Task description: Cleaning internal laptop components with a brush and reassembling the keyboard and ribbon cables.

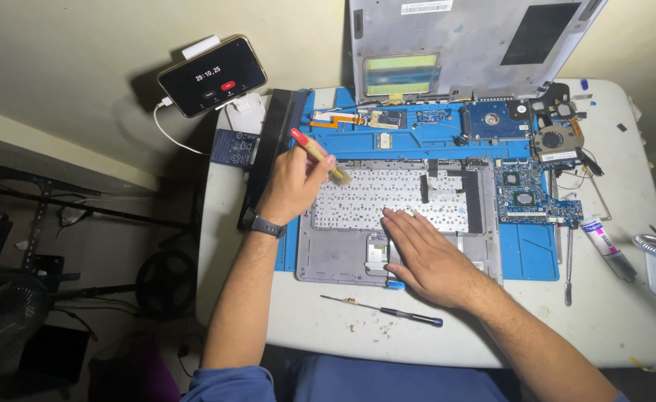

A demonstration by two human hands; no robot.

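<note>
The light falls from above and stays mostly on the white table [610,313], which is bright and evenly lit. The left part of the picture, near the floor, is dim and details are hard to see there. The phone screen [212,75] glows. Soft shadows lie under the left hand [296,183] and the right hand [426,253]. The picture is sharp in the middle; straight lines bend slightly at the edges.

Screwdriver [384,310], phone [212,75], paste tube [607,246], motherboard [535,192]

arms: bare | sleeves: blue (pushed up past elbows) | left wrist: dark wristband [266,225]
</note>
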